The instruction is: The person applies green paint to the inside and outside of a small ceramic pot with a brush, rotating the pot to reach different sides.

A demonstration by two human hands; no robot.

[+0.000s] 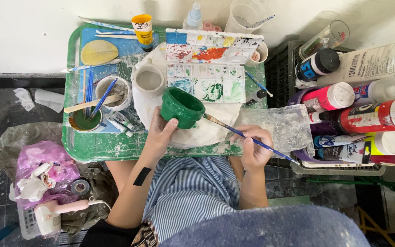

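Observation:
My left hand grips a small green-painted pot from below, with the thumb on its side, tilted over a white cloth. My right hand holds a blue-handled paintbrush whose tip touches the pot's right side. Just behind the pot lies a white palette smeared with red, blue and green paint. An unpainted grey pot stands to its left. Everything rests on a green tray over my lap.
A cup of brushes and a tub of green paint stand at the tray's left. A yellow paint tube sits behind. Paint bottles fill a crate at right. A pink bag and hairdryer lie on the floor.

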